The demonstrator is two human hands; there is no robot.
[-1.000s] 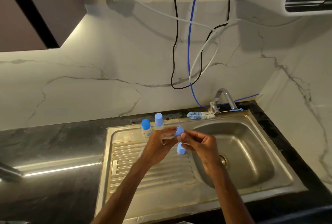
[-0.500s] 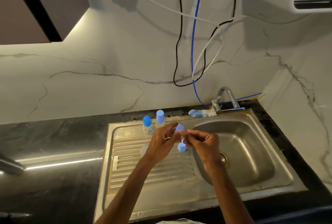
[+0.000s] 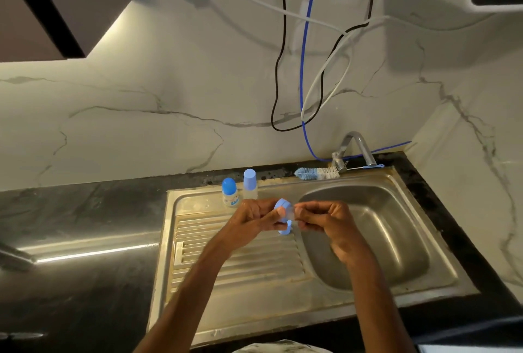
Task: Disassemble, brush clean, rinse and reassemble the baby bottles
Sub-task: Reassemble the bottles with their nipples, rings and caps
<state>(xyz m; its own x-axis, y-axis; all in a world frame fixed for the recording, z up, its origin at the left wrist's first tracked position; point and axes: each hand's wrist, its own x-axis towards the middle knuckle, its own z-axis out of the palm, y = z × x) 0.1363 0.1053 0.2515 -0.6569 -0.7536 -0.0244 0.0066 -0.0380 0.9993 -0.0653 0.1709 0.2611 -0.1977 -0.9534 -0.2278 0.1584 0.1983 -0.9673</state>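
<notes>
One blue collar (image 3: 281,206) is gripped by left hand (image 3: 252,218) and right hand (image 3: 328,219); dark-capped bottle (image 3: 229,193), pale-capped bottle (image 3: 250,183) and far brush (image 3: 315,174) wait untouched, so disassembly appears barely begun

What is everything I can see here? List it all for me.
Dark-capped bottle: one, clear, dark blue cap, upright at the drainboard's back.
Light-capped bottle: one, clear, pale blue cap, beside it.
Bottle brush: one, blue and white, lying behind the basin.
Tap: one, grey, behind the basin.
Sink: one, steel, set in black counter.
Cables: three, black, blue, white, on the marble wall.
Blue collar: one, blue, between the hands.
Smaller blue piece: one, blue, just below the collar.
Left hand: one, grips the blue collar.
Right hand: one, pinches the collar's clear end.
</notes>
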